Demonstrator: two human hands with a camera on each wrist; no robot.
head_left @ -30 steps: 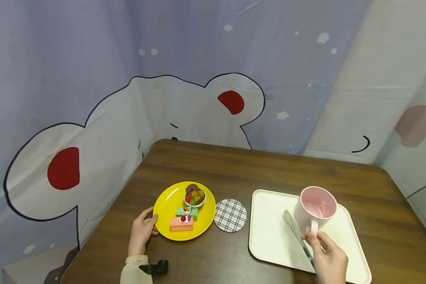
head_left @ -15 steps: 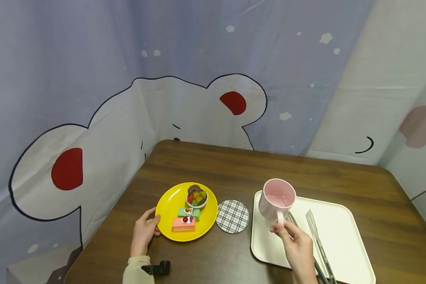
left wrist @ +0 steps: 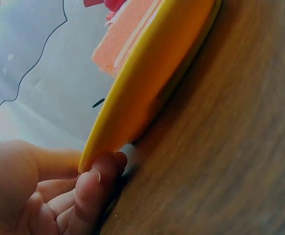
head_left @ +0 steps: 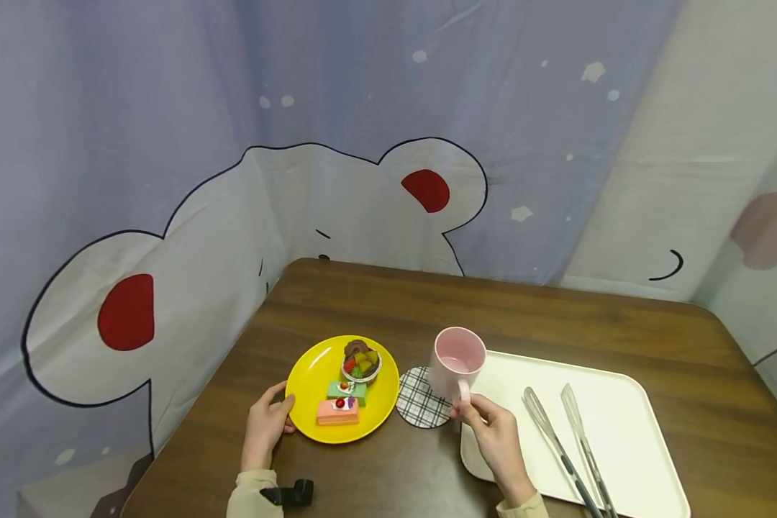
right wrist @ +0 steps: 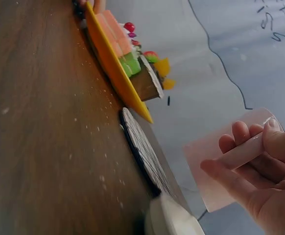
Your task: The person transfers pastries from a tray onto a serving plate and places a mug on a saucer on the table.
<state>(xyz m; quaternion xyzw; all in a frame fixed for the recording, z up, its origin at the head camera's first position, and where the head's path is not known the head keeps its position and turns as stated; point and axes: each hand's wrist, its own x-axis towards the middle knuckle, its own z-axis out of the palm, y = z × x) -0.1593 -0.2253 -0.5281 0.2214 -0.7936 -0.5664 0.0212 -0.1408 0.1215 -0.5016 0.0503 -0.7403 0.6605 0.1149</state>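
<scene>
A pink mug [head_left: 452, 363] is held by its handle in my right hand [head_left: 500, 444], upright, overlapping the right part of a round plaid coaster [head_left: 418, 398] in the head view. The right wrist view shows fingers curled round the mug's handle [right wrist: 241, 152], with the mug raised above the table. My left hand [head_left: 265, 424] pinches the left rim of a yellow plate [head_left: 310, 374], thumb on top and fingers below in the left wrist view. On the plate are a pink cake slice [head_left: 337, 412], a green cake slice [head_left: 347, 393] and a fruit-topped cup dessert [head_left: 361, 363].
A cream tray [head_left: 641, 446] lies right of the coaster. Two long metal utensils with dark grips, a whisk-like one [head_left: 547, 424] and a slotted one [head_left: 579, 424], rest on it. A printed curtain [head_left: 337, 201] stands behind the wooden table [head_left: 375, 295].
My right hand has carried the pink mug leftward from over the tray to over the coaster, uncovering both utensils. The left hand keeps its grip on the plate's rim.
</scene>
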